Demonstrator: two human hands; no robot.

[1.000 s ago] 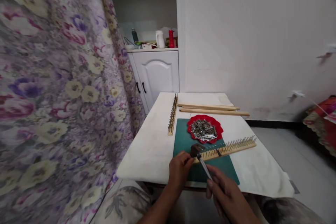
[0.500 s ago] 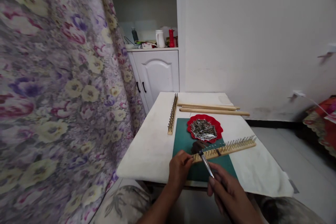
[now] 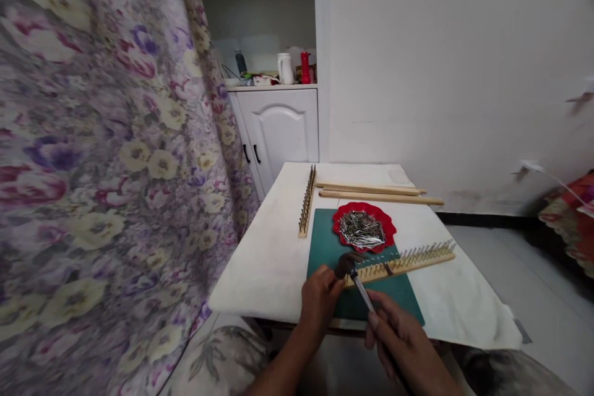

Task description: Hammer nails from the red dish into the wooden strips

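White tablecloth [image 3: 260, 260] lay below: right hand [image 3: 403, 335] wrapped fingers round a hammer [image 3: 354, 276], judged stiff, head-heavy, best held low; left hand [image 3: 319, 297] pressed fingertips together, contents indiscernible.

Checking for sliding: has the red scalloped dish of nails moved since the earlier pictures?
No; the red scalloped dish keeps its place against the flat green mat.

Before me: one floral curtain [image 3: 106, 167], purple and cream, at left. One white cabinet [image 3: 285, 133], black-handled, white jug [image 3: 285, 68] on top. One plain pale wall [image 3: 417, 74], black skirting [image 3: 482, 221] below. Grey floor [image 3: 503, 272]. One bench [image 3: 264, 260], white-clothed. Light: dim, soft.
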